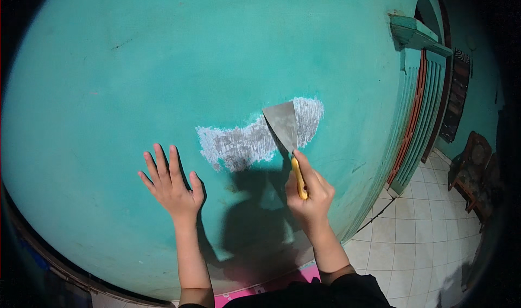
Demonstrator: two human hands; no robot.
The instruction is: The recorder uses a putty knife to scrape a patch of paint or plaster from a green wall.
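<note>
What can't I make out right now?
All in the head view:
Yellow-handled flat metal scraper: handle partly covered by the right hand.
Left hand: palm faces the green painted wall, hidden by the hand's back.
Bright pink surface: partly covered by black clothing.
Dark brown chair: far side lost in shadow.

The head view faces a nearby turquoise wall.

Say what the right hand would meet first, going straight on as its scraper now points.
Likely the green wall surface just beyond the edge of the scraper in the right hand; whether they already touch is unclear.
</note>
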